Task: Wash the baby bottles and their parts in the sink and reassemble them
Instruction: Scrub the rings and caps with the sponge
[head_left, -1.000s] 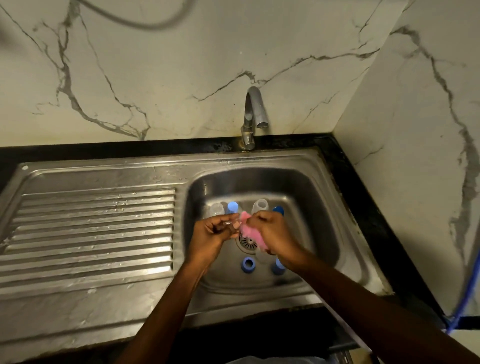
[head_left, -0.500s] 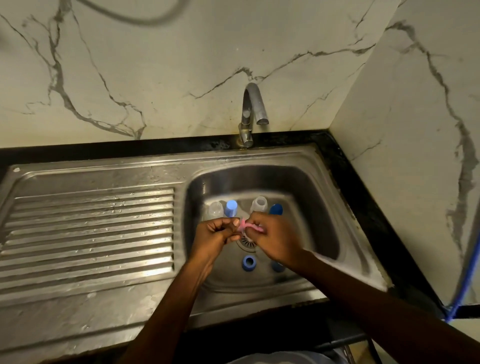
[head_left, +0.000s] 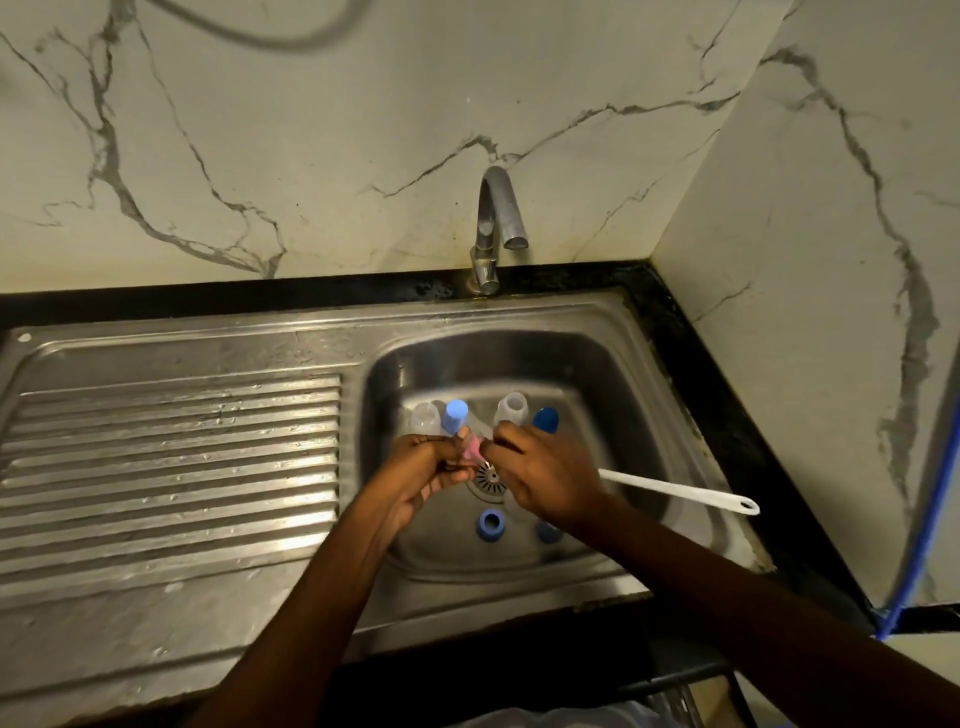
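Both hands meet over the drain of the steel sink. My left hand curls round a small clear part, mostly hidden by its fingers. My right hand grips a bottle brush; its pink sponge head shows between the two hands and its white handle sticks out to the right. At the back of the basin stand a clear bottle, a light blue cap, a second clear bottle and a dark blue cap. A blue ring lies near the front, with another blue piece half under my right wrist.
The tap arches over the back of the basin with no water running. A ribbed steel draining board lies to the left. Marble walls close in behind and on the right, where a blue hose hangs.
The pink sponge head has been drawn in between my hands and shows less. The white handle now sticks out to the right of my right hand. Both hands stay over the drain.
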